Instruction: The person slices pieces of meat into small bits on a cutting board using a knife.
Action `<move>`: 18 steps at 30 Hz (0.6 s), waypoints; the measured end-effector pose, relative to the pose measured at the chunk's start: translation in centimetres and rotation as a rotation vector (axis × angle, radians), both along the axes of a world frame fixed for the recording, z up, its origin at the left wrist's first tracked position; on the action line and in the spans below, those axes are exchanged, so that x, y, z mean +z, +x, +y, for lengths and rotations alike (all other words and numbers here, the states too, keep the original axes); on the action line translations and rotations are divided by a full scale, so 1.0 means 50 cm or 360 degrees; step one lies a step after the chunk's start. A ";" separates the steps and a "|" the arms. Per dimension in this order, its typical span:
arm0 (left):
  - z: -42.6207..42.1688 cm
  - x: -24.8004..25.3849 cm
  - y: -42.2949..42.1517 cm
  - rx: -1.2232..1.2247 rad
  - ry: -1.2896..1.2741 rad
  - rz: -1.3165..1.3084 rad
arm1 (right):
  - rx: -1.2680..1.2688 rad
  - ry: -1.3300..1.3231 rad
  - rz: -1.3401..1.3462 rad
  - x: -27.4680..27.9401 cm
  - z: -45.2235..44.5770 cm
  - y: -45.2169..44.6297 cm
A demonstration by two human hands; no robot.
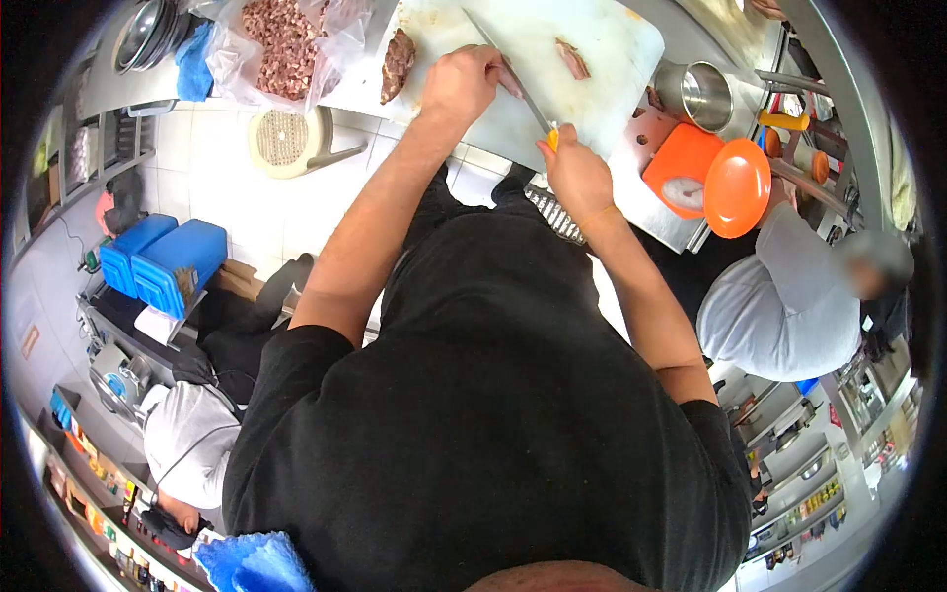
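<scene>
On the white cutting board [617, 49], my right hand [579, 178] is closed round the yellow handle of a knife [528, 100]. The blade points up and to the left across the board. My left hand [462, 87] lies beside the blade, its fingers bent and pressed on a small strip of meat [510, 81]. A dark red piece of meat [398, 66] rests to the left of that hand. Another small piece [571, 59] lies right of the blade. Cut meat fills a clear plastic bag [283, 49] at the board's left.
At the right are a metal pot [702, 96], an orange container [676, 163] and an orange plate [738, 187] near a co-worker [789, 286]. A blue cloth [194, 64] and stacked bowls [148, 37] are at the upper left. Below are a stool [281, 141] and another person [192, 434].
</scene>
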State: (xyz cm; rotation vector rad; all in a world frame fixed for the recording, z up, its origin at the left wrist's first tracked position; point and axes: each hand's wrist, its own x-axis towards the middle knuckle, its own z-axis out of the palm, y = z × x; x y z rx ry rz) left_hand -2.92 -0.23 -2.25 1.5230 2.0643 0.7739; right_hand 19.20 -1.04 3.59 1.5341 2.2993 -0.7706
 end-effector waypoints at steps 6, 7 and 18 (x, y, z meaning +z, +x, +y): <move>0.001 -0.010 -0.010 -0.0020 0.0077 -0.0037 | 0.0066 0.0097 0.0170 0.002 0.051 -0.048; 0.000 -0.011 -0.012 -0.0011 0.0100 -0.0026 | 0.0086 0.0103 0.0168 0.019 0.054 -0.050; -0.011 -0.006 -0.011 0.0069 0.0060 0.0029 | 0.0153 0.0058 -0.0028 0.065 0.015 -0.009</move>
